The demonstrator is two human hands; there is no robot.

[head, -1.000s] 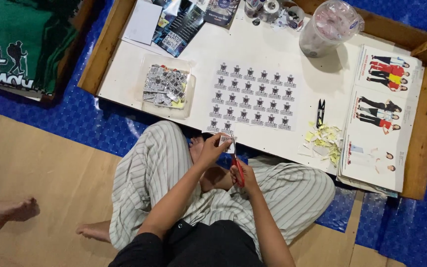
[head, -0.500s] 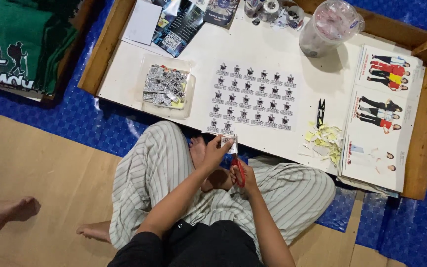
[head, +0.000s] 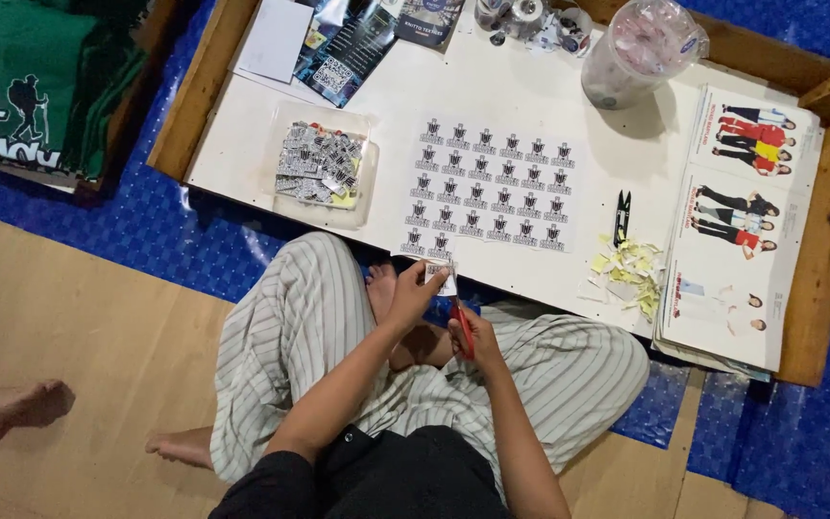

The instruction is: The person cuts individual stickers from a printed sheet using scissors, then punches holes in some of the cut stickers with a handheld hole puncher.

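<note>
Sitting cross-legged at the low white table (head: 530, 106), beside the printed sticker sheet (head: 492, 183); left hand (head: 413, 293) pinching a small cut sticker (head: 440, 274), right hand (head: 470, 332) clamped on red-handled scissors (head: 460, 322); risking a crooked snip or nicked fingertip, blades working close.

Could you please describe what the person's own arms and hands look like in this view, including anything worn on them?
Both forearms are bare down to the hands; the left hand and right hand wear no gloves, and no rings, watch or bracelet can be made out. Dark short sleeves of a black top cover only the upper arms.
</note>
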